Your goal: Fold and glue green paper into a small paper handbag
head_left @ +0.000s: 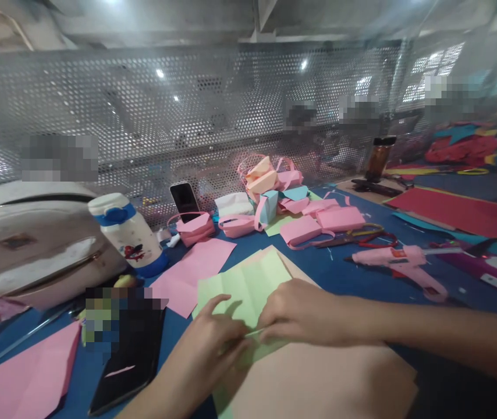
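Observation:
A light green sheet of paper [242,279], marked with parallel creases, lies in front of me on top of peach-coloured paper [331,378]. My left hand [216,343] comes in from below and pinches a raised fold of the green sheet, its index finger lifted over the paper. Close beside it, touching the same fold, my right hand [301,314] has its fingers and thumb closed on the sheet. Both hands meet near the middle of the green paper, and their fingertips partly hide the fold.
Left stand a bag [34,233], a bottle [130,235] and a black phone [132,355]. Behind lie small pink paper bags [340,218]. To the right are a pink glue gun [405,259], scissors [362,235] and red sheets [462,209]. A perforated metal screen [213,122] closes the back.

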Available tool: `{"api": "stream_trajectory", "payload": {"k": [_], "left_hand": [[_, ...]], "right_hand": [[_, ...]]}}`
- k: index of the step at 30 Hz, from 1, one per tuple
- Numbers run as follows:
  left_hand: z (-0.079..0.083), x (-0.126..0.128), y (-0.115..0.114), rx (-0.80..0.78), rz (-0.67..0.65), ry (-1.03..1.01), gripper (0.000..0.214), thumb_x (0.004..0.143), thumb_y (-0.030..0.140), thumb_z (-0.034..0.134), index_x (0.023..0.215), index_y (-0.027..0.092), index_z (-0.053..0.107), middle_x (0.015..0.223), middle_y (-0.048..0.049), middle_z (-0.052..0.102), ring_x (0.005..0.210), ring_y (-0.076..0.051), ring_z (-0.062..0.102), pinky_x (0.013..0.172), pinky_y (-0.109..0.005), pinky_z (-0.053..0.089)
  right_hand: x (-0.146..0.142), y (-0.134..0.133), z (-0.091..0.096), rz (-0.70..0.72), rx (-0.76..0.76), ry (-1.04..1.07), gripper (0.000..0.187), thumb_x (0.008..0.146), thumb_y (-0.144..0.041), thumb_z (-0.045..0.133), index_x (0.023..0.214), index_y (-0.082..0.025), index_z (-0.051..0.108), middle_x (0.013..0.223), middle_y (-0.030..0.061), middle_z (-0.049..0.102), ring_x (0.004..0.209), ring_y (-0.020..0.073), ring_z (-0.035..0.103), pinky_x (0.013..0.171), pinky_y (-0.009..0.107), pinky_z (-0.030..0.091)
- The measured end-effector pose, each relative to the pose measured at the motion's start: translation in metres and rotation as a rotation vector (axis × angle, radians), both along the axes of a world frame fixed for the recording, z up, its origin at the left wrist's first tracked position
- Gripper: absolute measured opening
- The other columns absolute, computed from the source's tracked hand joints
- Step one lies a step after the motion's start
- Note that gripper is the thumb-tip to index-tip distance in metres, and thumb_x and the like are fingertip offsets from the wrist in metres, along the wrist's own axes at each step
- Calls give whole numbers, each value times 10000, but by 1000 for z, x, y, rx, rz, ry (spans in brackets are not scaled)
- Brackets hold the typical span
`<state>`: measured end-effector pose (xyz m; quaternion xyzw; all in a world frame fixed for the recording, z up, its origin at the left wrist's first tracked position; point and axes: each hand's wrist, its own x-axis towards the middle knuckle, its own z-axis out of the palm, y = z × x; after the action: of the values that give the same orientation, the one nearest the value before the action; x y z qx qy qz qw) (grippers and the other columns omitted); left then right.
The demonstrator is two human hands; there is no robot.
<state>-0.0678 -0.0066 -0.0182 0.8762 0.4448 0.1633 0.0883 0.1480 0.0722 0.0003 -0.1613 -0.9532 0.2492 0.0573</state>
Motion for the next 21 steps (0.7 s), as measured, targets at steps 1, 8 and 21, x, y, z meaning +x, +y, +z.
{"api": "stream_trajectory", "payload": {"k": [1, 8, 21], "left_hand": [[-2, 2, -1, 25, -3, -17, 288, 953, 159, 509, 715, 192, 668, 562, 53, 630, 487, -112, 585, 1080, -468, 445], [3, 4, -5, 76, -8, 16, 308, 939, 160, 517, 642, 189, 596, 525, 63, 570, 475, -109, 562, 1007, -457, 486], [9, -14, 9, 119, 83, -26, 225, 858, 113, 636, 654, 190, 584, 586, 80, 631, 533, -105, 570, 1000, -447, 441]], "right_hand": [[-1, -3, -2, -4, 15, 8, 270, 968, -270, 598, 753, -173, 729, 633, -17, 629, 581, 108, 441, 555, 233, 234], [-1, -6, -1, -17, 136, -7, 238, 946, -229, 593, 764, -187, 739, 633, -10, 660, 555, 112, 444, 531, 257, 197], [4, 11, 13, -131, 163, -32, 159, 914, -193, 642, 841, -229, 779, 763, -11, 749, 669, 116, 577, 551, 247, 224]]}}
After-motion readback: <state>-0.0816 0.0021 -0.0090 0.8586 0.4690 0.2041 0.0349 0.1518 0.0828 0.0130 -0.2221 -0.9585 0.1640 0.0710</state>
